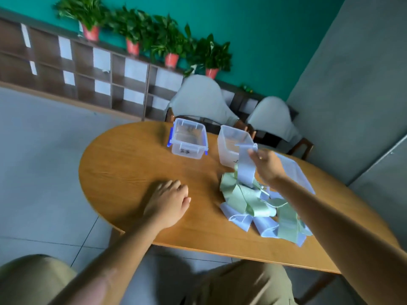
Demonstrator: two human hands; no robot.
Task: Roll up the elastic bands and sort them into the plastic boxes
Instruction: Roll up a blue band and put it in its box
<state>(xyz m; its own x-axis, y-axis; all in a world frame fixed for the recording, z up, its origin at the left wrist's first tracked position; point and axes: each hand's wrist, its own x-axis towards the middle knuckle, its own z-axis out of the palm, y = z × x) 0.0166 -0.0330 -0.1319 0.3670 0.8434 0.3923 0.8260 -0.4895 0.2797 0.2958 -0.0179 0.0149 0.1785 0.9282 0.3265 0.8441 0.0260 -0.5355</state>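
Note:
A tangled pile of pale green and pale blue elastic bands (259, 205) lies on the right half of the wooden table (132, 168). My right hand (267, 165) pinches the top end of one pale blue band (245, 166) and holds it up above the pile. My left hand (169, 203) rests on the table left of the pile, fingers loosely curled, holding nothing. Two clear plastic boxes stand at the far edge: the left box (188, 139) has blue clips, the right box (232, 145) sits just behind the lifted band.
A clear lid or tray (295, 170) lies flat on the table right of my right hand. Two white-covered chairs (202, 100) stand behind the table. A brown shelf with potted plants (92, 69) runs along the green wall. My knees are under the near table edge.

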